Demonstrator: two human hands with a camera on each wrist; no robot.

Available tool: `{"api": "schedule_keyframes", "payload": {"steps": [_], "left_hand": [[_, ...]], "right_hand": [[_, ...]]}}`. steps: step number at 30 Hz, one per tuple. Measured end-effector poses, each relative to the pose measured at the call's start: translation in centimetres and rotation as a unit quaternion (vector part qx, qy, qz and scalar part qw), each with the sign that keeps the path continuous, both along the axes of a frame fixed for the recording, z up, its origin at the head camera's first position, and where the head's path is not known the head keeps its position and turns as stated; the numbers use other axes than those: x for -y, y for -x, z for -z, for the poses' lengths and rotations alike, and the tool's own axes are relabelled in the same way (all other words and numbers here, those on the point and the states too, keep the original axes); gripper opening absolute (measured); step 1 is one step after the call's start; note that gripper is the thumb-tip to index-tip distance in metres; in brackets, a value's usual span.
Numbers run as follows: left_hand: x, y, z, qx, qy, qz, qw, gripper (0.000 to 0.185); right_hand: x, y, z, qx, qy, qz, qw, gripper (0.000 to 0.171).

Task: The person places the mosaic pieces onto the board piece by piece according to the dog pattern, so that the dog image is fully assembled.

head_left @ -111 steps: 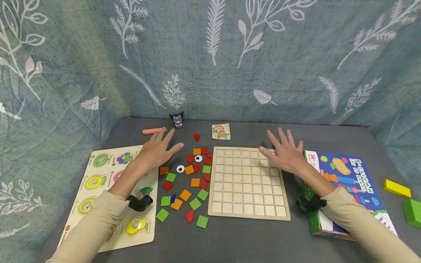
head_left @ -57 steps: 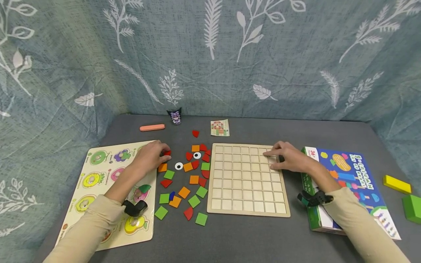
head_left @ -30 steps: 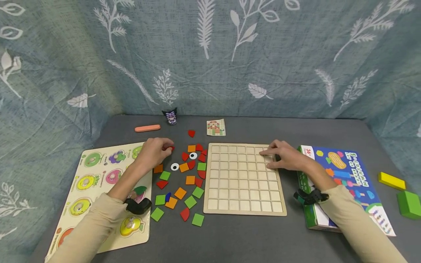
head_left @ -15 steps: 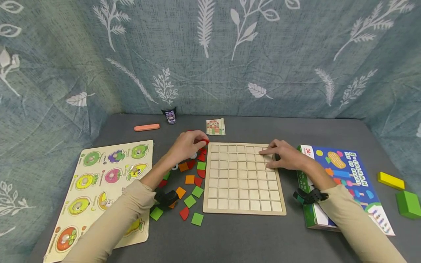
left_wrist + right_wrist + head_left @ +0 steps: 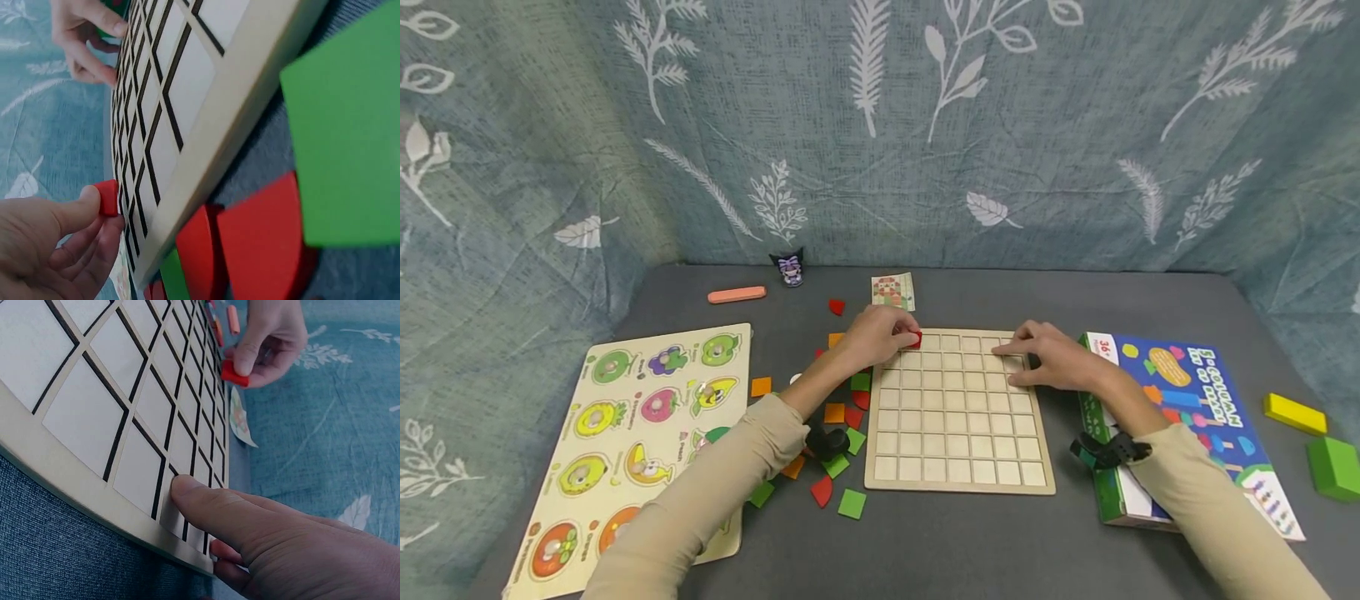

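My left hand [image 5: 901, 333] pinches a small red piece [image 5: 914, 339] between thumb and fingers, just over the top row of the wooden grid board [image 5: 958, 490], near its far left corner. The left wrist view shows the same red piece [image 5: 107, 197] at the fingertips, right beside the board's edge [image 5: 206, 144]. My right hand [image 5: 1030, 360] rests on the board's far right corner with its fingers laid out flat. In the right wrist view its fingers [image 5: 194, 490] press on the rim [image 5: 75, 475]. Every cell of the board that shows is bare.
Loose red, green and orange pieces [image 5: 852, 503] lie left of the board. A fruit peg puzzle [image 5: 647, 392] sits at the far left and a blue box [image 5: 1187, 400] at the right, with a yellow block [image 5: 1298, 414] and a green block [image 5: 1333, 467] beyond. A pattern card [image 5: 892, 292] lies behind.
My left hand picked a red piece from the pile and carried it rightward to the board's top row. The right hand went from hovering to resting on the board and has stayed there.
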State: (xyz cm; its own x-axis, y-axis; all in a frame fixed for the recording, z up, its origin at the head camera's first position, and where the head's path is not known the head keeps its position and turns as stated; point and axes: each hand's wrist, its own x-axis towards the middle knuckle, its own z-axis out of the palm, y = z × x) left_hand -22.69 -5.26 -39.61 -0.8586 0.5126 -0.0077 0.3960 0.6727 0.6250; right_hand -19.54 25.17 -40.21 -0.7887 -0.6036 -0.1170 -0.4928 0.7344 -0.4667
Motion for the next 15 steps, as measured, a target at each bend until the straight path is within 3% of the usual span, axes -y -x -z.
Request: {"api": "schedule_keyframes", "payload": {"steps": [4,15], "left_hand": [[-0.42,-0.06,-0.10,-0.017,0.023,0.005,0.9996,0.015],[-0.81,-0.13,-0.07,-0.004,0.056,-0.012,0.9983,0.019]], "right_hand": [[0.19,0.10,0.00,-0.004,0.005,-0.004,1.000,0.048],[-0.09,-0.09,-0.15,0.001,-0.003,0.001,1.000,0.048]]}}
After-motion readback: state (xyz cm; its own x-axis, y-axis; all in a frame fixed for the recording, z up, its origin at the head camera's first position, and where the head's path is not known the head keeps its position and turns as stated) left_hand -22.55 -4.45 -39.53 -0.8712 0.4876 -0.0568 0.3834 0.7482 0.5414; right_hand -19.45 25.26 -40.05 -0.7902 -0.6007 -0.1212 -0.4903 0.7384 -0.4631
